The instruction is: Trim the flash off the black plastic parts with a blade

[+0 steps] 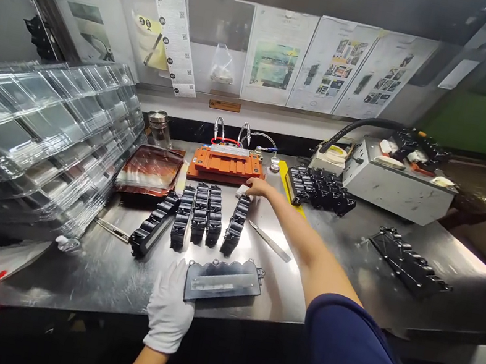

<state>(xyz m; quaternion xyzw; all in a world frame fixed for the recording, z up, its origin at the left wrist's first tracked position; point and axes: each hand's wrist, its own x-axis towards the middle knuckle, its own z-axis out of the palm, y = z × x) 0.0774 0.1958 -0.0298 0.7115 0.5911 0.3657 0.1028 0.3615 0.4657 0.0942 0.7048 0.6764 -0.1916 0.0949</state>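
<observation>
My left hand (171, 307), in a white glove, rests at the left end of a dark grey plastic cover (224, 281) near the bench's front edge; its fingers look extended. My bare right hand (257, 188) reaches forward, its fingers closed at a small white piece (242, 190) just in front of the orange fixture (227, 165). Below that hand stands a black ribbed part (236, 225). Several similar black parts (200, 213) stand to its left, one of them tilted (154, 224).
Stacked clear trays (44, 134) fill the left. Tweezers (113, 229) and a flat blade-like tool (270, 241) lie on the metal bench (111, 290). Black parts (320, 189), a grey box (399, 187) and another black piece (410, 262) are on the right. A glass jar (159, 128) stands behind.
</observation>
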